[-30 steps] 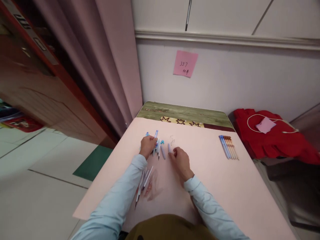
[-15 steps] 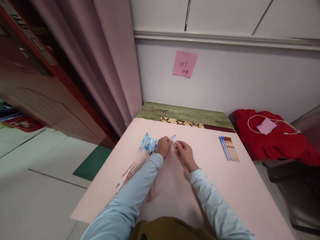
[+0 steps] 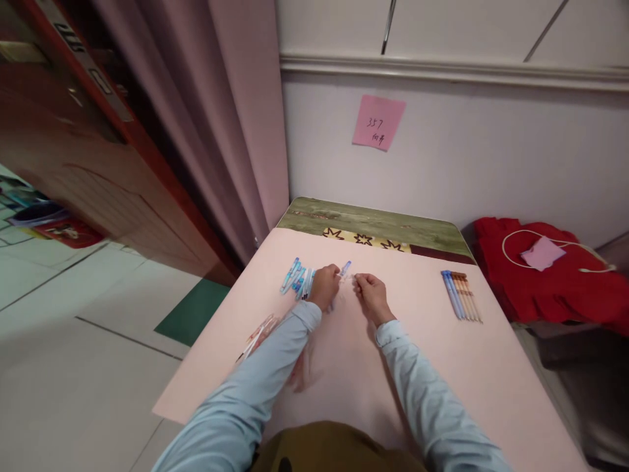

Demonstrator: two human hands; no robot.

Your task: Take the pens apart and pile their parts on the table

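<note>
My left hand (image 3: 325, 286) is closed in a grip above the pink-covered table (image 3: 422, 367). A short blue pen piece (image 3: 346, 268) sticks up beside its fingertips, and the hand appears to hold it. Just to the right, my right hand (image 3: 373, 297) has thumb and finger pinched together. Something small and pale seems to be at that pinch, too blurred to name. Left of my left hand lies a loose pile of blue and turquoise pen parts (image 3: 291, 275). Nearer to me, partly behind my left forearm, are thin orange and white pen refills (image 3: 256, 335).
A row of blue and brown-topped pens (image 3: 460, 296) lies on the table's right side. Beyond the table stands a wall with a pink note (image 3: 378, 122). A red cloth (image 3: 515, 288) covers a seat at right; a wooden door (image 3: 122, 177) and curtain (image 3: 240, 98) are at left.
The view has shifted slightly left, so things appear farther right. The blue piece at my left hand now stands more upright. My hands are slightly farther apart.
</note>
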